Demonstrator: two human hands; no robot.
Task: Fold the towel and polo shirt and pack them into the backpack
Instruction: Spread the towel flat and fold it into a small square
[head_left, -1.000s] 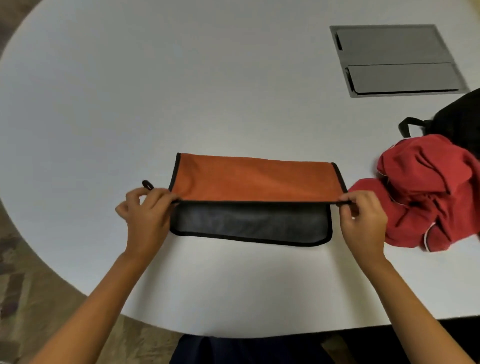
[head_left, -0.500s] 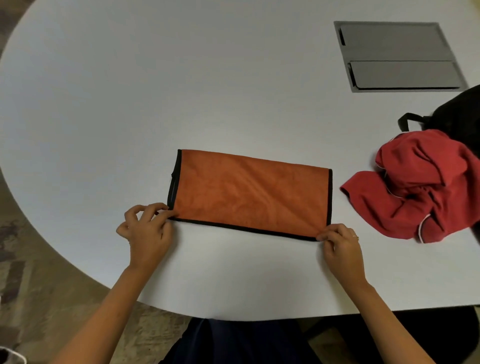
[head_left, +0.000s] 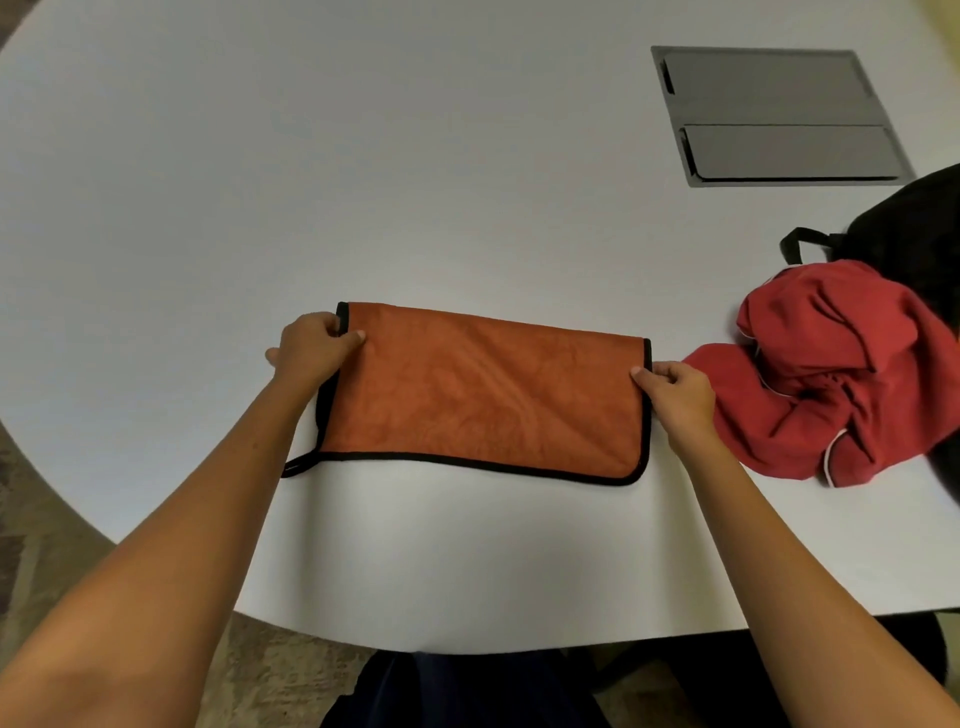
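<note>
White tabletop (head_left: 363, 156) is carrying everything. Left fingers (head_left: 349, 336) are pinching the orange towel (head_left: 483, 395) at its far-left corner; right fingers (head_left: 644, 375) are nipping its right black-piped edge. Left hand (head_left: 311, 351) and right hand (head_left: 680, 395) should be lifting evenly — matching corners, keeping tension. Half a second ago both were gripping its near corners. Right of the towel the red polo shirt (head_left: 841, 374) is lying crumpled, the black backpack (head_left: 914, 234) beyond.
</note>
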